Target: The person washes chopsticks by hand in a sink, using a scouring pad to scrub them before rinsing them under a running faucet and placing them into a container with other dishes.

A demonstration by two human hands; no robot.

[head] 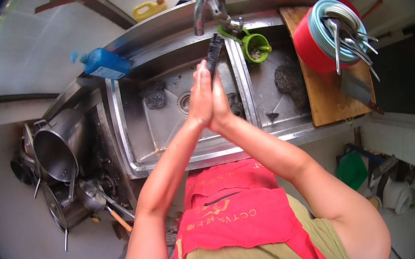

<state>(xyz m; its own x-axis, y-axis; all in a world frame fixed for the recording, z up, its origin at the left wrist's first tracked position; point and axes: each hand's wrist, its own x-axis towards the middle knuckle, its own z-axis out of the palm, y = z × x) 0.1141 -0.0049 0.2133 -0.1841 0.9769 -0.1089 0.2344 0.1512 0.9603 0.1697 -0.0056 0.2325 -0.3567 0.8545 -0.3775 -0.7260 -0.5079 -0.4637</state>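
My left hand (200,100) and my right hand (219,98) are pressed palm to palm over the left basin of a steel double sink (168,131). Between the two hands a dark, narrow bundle, possibly chopsticks, is held and sticks out past the fingertips towards the curved metal faucet (201,11). Beneath the hands lies the basin's drain (184,103). A dark scouring pad (154,95) rests left of the drain. The green strainer cup (255,48) hangs by the divider, at the right basin.
A wooden cutting board (321,101) on the right bears stacked red baskets (305,44), light-blue plates with cutlery, and a cleaver (356,86). Another scouring pad (288,78) lies in the right basin. A blue pump bottle (108,64) stands at the back left; pots (56,154) are at left.
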